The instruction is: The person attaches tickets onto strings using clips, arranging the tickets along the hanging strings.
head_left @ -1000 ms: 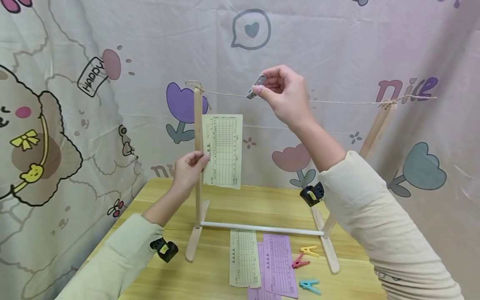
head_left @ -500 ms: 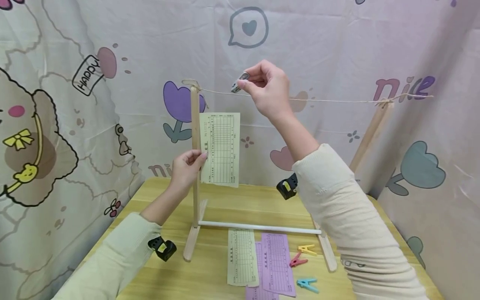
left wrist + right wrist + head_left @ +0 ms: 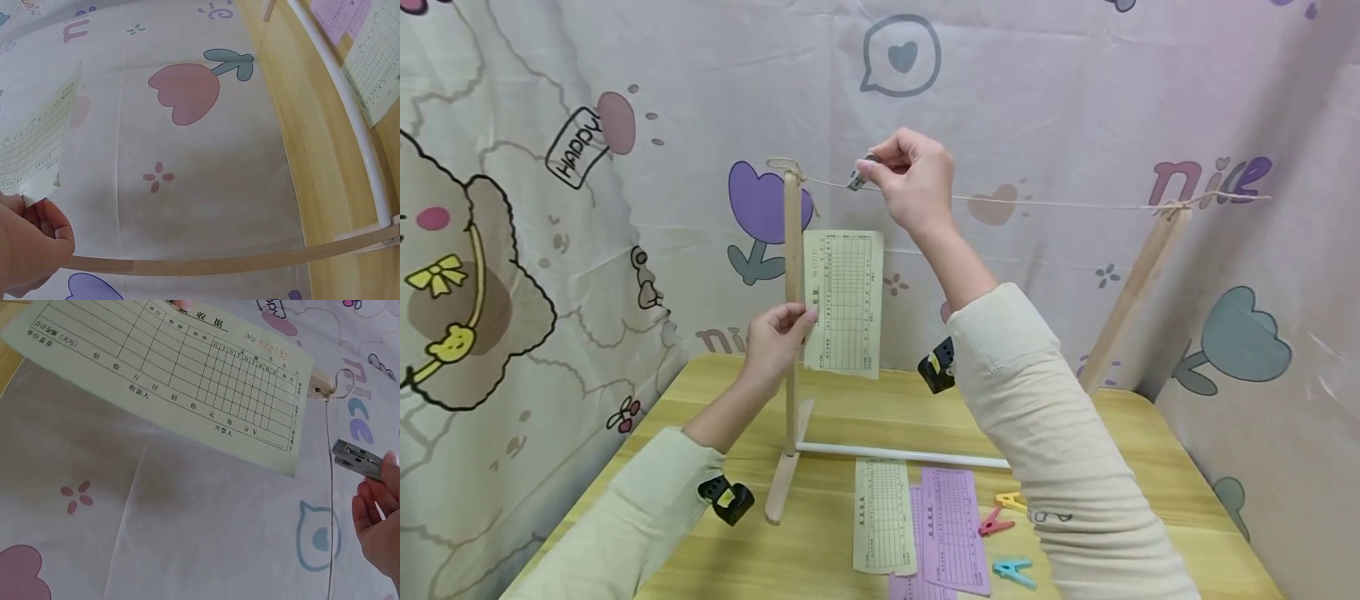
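Note:
My left hand [image 3: 775, 342] pinches a pale green receipt slip [image 3: 846, 304] by its left edge, beside the left wooden post [image 3: 792, 250]. The slip stands upright below the string [image 3: 1052, 203], apart from it. In the right wrist view, the slip's printed table and a red number show. My right hand [image 3: 919, 179] pinches a grey clothespin [image 3: 357, 459] between thumb and fingers, up at the string near the left post. Its front end points at the string; whether they touch, I cannot tell. The left wrist view shows my curled fingers at the slip's corner.
A white rod [image 3: 895, 452] joins the feet of the wooden frame. On the table [image 3: 715, 500] lie another green slip [image 3: 883, 517], purple slips [image 3: 955, 529], and a yellow clothespin [image 3: 1010, 502], a red clothespin [image 3: 996, 522] and a blue clothespin [image 3: 1014, 571]. A printed cloth [image 3: 1060, 83] hangs behind.
My right hand has moved left along the string with the grey clothespin, towards the left post. The left hand and its slip have stayed nearly in place.

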{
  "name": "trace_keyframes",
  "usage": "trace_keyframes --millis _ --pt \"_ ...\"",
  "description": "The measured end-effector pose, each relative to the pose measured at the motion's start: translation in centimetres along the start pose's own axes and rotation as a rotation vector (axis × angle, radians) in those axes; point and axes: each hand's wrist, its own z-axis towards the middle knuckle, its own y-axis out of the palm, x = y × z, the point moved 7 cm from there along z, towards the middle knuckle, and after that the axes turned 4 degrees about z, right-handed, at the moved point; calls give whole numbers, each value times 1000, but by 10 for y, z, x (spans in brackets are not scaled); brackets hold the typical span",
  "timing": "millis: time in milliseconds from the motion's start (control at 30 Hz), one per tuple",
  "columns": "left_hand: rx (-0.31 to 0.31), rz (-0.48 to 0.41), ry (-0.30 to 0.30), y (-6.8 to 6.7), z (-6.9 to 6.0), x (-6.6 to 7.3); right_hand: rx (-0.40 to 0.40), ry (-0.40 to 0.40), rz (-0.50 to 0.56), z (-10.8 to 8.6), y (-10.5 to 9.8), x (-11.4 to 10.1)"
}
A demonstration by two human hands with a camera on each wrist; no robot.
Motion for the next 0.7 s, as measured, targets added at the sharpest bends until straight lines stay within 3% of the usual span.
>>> trace_keyframes --millis 367,700 --pt "8 16 -24 1 1 -8 1 30 -86 2 3 4" --pt "19 18 -9 2 4 -7 -68 23 -173 1 15 6"
